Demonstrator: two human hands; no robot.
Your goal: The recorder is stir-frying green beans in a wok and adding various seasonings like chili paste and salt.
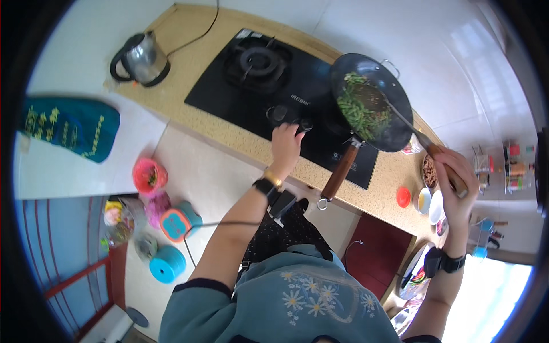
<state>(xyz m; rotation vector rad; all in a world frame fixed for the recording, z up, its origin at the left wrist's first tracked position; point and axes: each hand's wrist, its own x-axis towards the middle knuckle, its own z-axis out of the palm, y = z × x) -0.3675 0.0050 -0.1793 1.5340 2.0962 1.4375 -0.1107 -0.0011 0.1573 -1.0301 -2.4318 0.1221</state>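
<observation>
My left hand (pixel 286 143) is at the front of a black glass gas hob (pixel 240 109), its fingers on the right-hand control knob (pixel 305 124). Another knob (pixel 279 113) sits just beside it. In my right hand (pixel 460 182) is the wooden handle of a metal wok turner (pixel 409 124). The turner's head rests among chopped green vegetables (pixel 358 113) in a dark wok (pixel 396 135). That wok stands over the right burner, which it hides, and its brown wooden handle (pixel 341 171) points towards me. I cannot see whether a flame burns.
The bare left burner (pixel 258 60) is beyond my left hand. A steel electric kettle (pixel 146 60) stands at the counter's left end. Along the right counter are a bowl of shredded brown food (pixel 429 171), a red lid (pixel 403 197) and white bowls (pixel 436 207). Stools (pixel 167 264) stand on the floor.
</observation>
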